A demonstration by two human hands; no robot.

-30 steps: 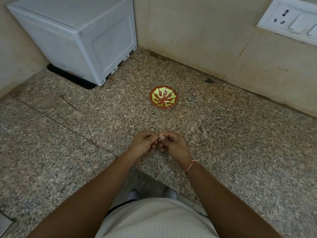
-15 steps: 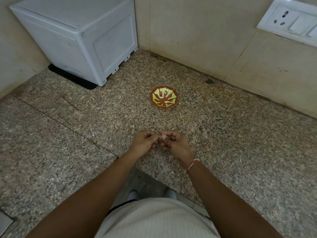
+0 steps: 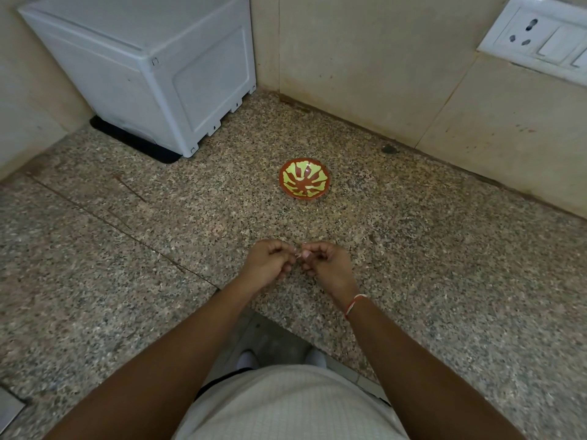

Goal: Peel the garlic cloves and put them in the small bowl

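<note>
A person stands at a granite counter (image 3: 413, 265), both hands raised together just above it; the left hand (image 3: 268, 265) and right hand (image 3: 328, 266) meet fingertip to fingertip, fingers curled, pinching a small pale clove (image 3: 300, 254) between them, mostly hidden by the fingers; the bowl (image 3: 305, 179), red with a yellow-green pattern, sits beyond the hands, well apart from them, with nothing visible inside; a white appliance (image 3: 143, 65) stands far left of the bowl; a wall socket (image 3: 533, 36) hangs to its upper right.
</note>
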